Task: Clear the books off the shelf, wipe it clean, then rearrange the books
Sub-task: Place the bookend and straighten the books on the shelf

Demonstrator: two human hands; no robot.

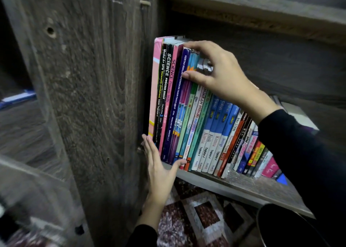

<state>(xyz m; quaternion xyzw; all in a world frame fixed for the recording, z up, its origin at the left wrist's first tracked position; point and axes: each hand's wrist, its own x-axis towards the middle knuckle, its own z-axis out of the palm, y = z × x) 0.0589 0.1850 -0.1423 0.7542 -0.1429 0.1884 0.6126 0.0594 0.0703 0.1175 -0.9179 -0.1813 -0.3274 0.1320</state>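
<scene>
Head view: if the left-end books (164, 97) come out together, the row leaning on them along the shelf (252, 185) could slump or spill. The left hand (159, 172), fingers straight and spread, touches the spine bottoms. The right hand (221, 74) curls over their tops, thumb pressing a spine.

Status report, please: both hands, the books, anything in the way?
Right hand grips tops of the leftmost books. Left hand open, flat by their lower spines. Books standing on shelf. No obstacle seen.
</scene>
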